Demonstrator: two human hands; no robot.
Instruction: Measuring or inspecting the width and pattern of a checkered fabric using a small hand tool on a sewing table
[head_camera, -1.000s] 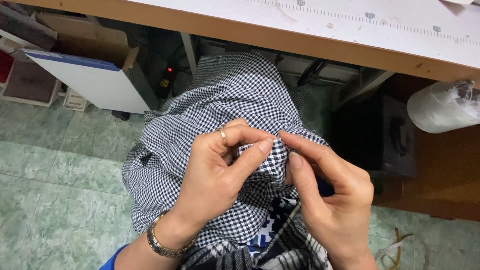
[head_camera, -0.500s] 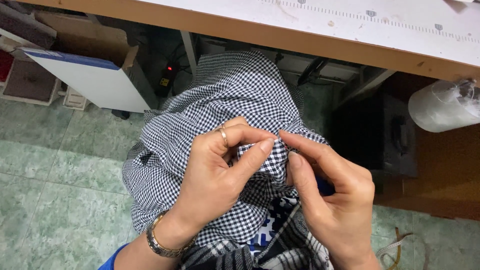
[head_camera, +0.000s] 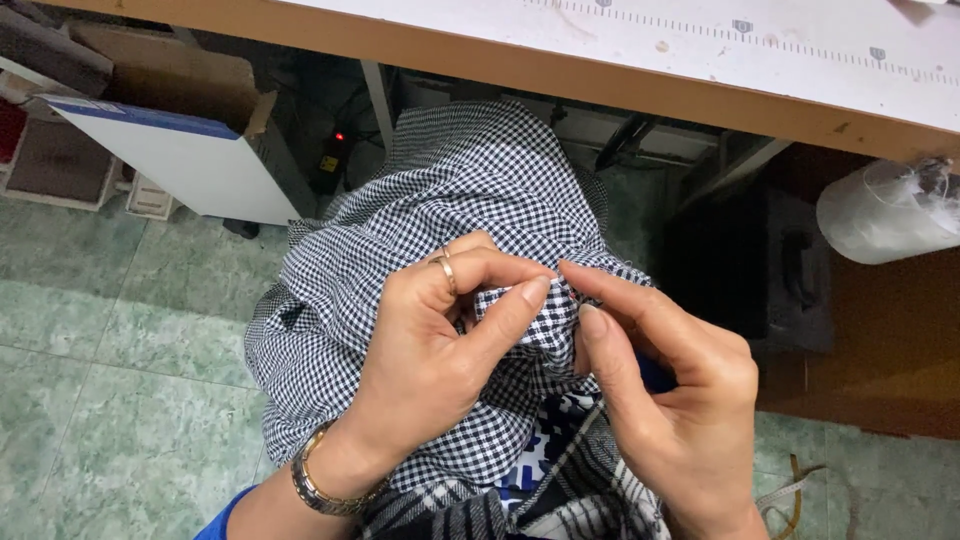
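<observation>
A black-and-white checked cloth (head_camera: 450, 190) hangs bunched over my lap, below the edge of a wooden table (head_camera: 560, 70). My left hand (head_camera: 440, 345), with a gold ring and a wristwatch, pinches a fold of this cloth between thumb and fingers. My right hand (head_camera: 670, 400) meets it from the right, thumb and forefinger gripping the same fold at the cloth's frayed edge. The fingertips of both hands almost touch. A darker patterned cloth (head_camera: 560, 480) lies under the hands.
The table top carries a white ruled strip (head_camera: 740, 30). A cardboard box with a white board (head_camera: 170, 150) stands on the green tiled floor (head_camera: 110, 380) at left. A roll of clear plastic (head_camera: 885, 210) hangs at right, beside a dark machine part (head_camera: 760, 270).
Hardly anything has moved: both hands keep pinching the same fold, with only slight finger shifts.
</observation>
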